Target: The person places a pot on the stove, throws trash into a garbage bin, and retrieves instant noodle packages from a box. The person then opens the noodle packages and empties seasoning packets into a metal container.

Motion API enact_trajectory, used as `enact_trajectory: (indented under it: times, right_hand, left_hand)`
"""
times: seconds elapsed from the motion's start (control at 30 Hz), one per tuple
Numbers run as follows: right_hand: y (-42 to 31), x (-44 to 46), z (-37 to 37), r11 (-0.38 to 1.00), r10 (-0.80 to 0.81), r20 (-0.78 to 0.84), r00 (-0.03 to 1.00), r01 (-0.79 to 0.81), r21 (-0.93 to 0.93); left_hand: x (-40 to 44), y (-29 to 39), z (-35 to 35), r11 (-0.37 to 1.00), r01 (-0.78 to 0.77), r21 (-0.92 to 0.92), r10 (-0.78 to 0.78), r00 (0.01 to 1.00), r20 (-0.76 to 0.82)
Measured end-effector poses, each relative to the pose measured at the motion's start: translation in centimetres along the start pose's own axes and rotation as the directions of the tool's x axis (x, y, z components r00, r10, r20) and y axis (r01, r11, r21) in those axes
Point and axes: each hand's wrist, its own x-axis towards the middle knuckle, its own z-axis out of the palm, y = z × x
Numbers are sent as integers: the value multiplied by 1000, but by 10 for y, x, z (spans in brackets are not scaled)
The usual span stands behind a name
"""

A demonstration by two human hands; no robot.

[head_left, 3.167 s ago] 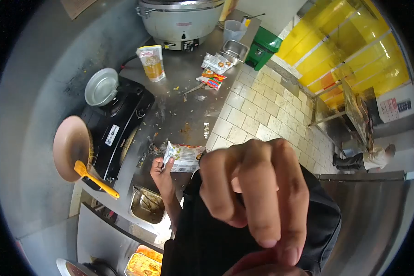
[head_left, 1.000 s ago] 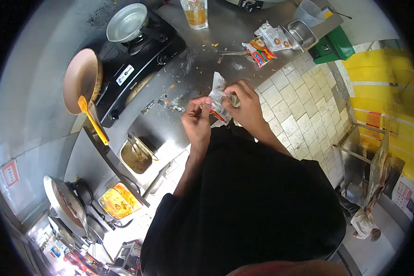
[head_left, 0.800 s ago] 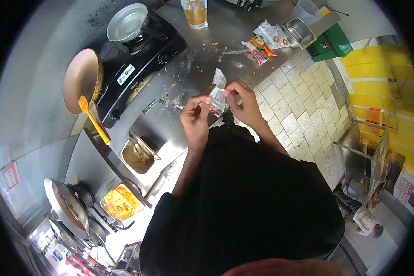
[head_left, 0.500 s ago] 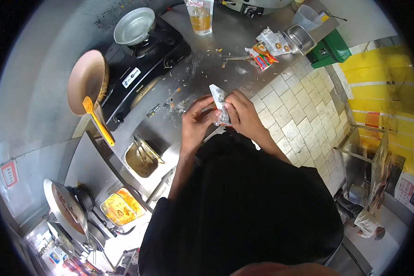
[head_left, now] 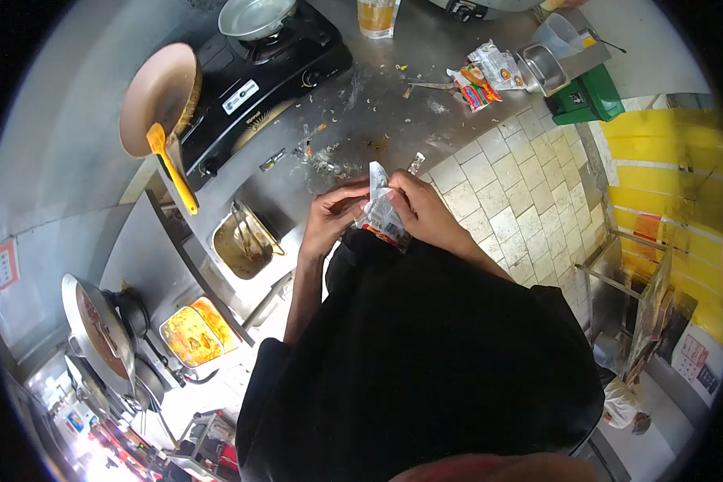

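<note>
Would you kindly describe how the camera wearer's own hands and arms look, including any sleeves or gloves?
Neither the left hand nor the right hand wears a glove, and no watch or bracelet shows. A loose black garment covers the body and upper arms, leaving much of the forearms bare; no marking can be made out on its dark cloth.

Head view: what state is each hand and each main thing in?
left hand: gripping the white packet
right hand: gripping the white packet
white packet: crumpled; whether torn open, unclear
counter: littered with scraps
red packet: lying on the counter
pan: browned inside
spatula: head over the pan's edge
stove: lit or not, unclear
pot: on the stove
</note>
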Motion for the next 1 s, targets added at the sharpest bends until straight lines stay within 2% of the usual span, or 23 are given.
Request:
enact_trajectory:
  times: [0.07,0.17,0.2,0.27,0.33,0.37,0.4,0.43,0.5,0.57,0.6,0.67,0.7,0.73,0.77,0.87,1.0]
  right_hand:
    - [10,-4,3,997,60,42,997,-62,47]
    - [34,-8,17,995,56,28,998,-58,79]
    - [44,-6,20,981,139,58,989,-146,127]
    - [62,-1,21,919,306,134,943,-329,218]
    - [72,5,19,832,298,109,948,-315,456]
    - [72,6,21,767,297,96,950,-297,568]
    - [72,7,18,709,350,120,929,-346,614]
    - [72,7,13,761,296,74,952,-282,584]
    - [70,11,-2,851,170,-8,985,-142,506]
    - [52,12,-21,925,19,11,1000,-22,380]
    - [42,15,-31,951,-30,40,999,16,308]
    - [13,22,-44,977,-123,141,982,96,189]
    - [2,28,-47,977,-209,175,962,200,72]
    - [-7,35,-47,952,-289,218,932,305,-43]
    - [-15,40,-45,901,-358,269,894,406,-151]
    - [-29,59,-30,838,-389,452,803,512,-190]
    - [-36,73,-18,731,-343,626,700,618,-289]
  left_hand:
    - [-3,-6,-3,996,92,-10,-92,996,1]
    - [-11,-14,11,979,196,-65,-200,977,-73]
    - [-8,-15,11,970,234,-70,-236,972,-21]
    - [-11,-8,19,976,170,-139,-178,983,-52]
    - [-9,-15,21,987,81,-142,-91,994,-63]
    - [-9,-19,22,985,98,-139,-111,990,-89]
    - [-6,-22,22,985,106,-133,-122,986,-115]
    - [-7,-25,22,984,121,-129,-139,980,-140]
    - [-10,-49,8,871,145,-470,-219,970,-107]
    - [-11,-60,-4,694,103,-712,-241,966,-96]
    - [-5,-55,3,744,60,-666,-274,936,-222]
    - [9,-50,-5,635,95,-767,-271,957,-106]
    - [15,-32,-2,577,114,-809,-258,965,-48]
    - [18,-15,6,638,102,-763,-284,952,-110]
    - [18,-19,2,641,132,-756,-273,960,-64]
    - [23,-24,-9,647,238,-725,-272,960,72]
    - [26,9,3,617,345,-707,-464,885,27]
